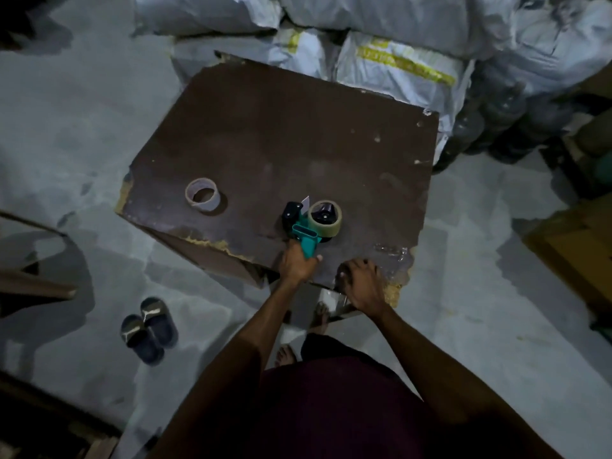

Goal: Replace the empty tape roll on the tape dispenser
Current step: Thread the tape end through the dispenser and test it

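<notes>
Two rolls tell it — empty core (pixel 202 194) aside on the desk (pixel 298 134), fresh roll (pixel 325 218) seated on the tape dispenser (pixel 306 231); left hand (pixel 297 264) grips its handle, right hand (pixel 361 282) curled, empty — threading likely remains.

a dim storeroom or packing area is shown, not a living space. a bare grey concrete floor (pixel 82 127) is seen all around, stained in patches. stuffed white sacks (pixel 397 71), some marked with yellow tape or print, are piled against one another along the far side. dark bottle-like containers (pixel 490 127) are crowded beside them at the right. a worn brown board table (pixel 281 134) with chipped edges is used as a work surface. a yellowish box (pixel 576 250) is seen at the right edge, and a pair of slippers (pixel 149 329) is left on the floor.
</notes>
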### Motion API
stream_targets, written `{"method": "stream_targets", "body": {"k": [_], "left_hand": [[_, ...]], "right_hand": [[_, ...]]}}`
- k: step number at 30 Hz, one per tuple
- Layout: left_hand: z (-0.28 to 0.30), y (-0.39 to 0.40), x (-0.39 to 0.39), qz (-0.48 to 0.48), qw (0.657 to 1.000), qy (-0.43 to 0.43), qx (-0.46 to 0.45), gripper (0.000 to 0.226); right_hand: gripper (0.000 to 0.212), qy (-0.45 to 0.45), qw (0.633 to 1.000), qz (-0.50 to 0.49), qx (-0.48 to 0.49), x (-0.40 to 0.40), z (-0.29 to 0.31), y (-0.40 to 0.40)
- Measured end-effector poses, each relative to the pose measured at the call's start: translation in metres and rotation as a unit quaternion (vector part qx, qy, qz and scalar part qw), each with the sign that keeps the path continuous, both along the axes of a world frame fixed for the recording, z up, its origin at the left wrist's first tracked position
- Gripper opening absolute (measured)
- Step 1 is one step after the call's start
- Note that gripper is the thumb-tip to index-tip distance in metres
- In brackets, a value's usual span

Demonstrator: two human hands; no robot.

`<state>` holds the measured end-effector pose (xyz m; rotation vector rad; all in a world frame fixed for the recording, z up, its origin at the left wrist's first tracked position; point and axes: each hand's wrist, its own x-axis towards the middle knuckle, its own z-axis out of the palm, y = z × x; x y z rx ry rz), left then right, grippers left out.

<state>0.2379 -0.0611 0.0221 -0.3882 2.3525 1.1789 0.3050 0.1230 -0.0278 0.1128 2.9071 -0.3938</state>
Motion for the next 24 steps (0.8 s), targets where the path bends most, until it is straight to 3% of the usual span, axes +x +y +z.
{"method": "stream_targets", "body": {"k": [3,9,13,16,24], "left_hand": [[0.001,0.015,-0.020,-0.013,1.000,0.005,0.003,0.049],[-0.007,0.033,-0.060,-0.027,1.000,-0.003,0.015,0.028],[-0.036,0.038,-0.087,-0.043,0.999,-0.021,0.020,0.036],[-0.071,0.034,-0.106,-0.058,0.998,-0.033,0.012,0.044],[-0.031,0.031,-0.130,-0.110,0.993,-0.009,0.033,0.042]], "right_hand": [[0.030,0.021,0.997,-0.039,-0.057,-0.030,-0.005,0.005],[0.045,0.012,0.973,-0.065,-0.220,-0.087,0.004,0.000],[0.055,-0.024,0.948,-0.069,-0.309,-0.106,0.010,-0.007],[0.059,-0.025,0.939,-0.089,-0.330,-0.120,0.008,-0.005],[0.059,-0.001,0.930,-0.145,-0.338,-0.147,0.017,-0.020]]}}
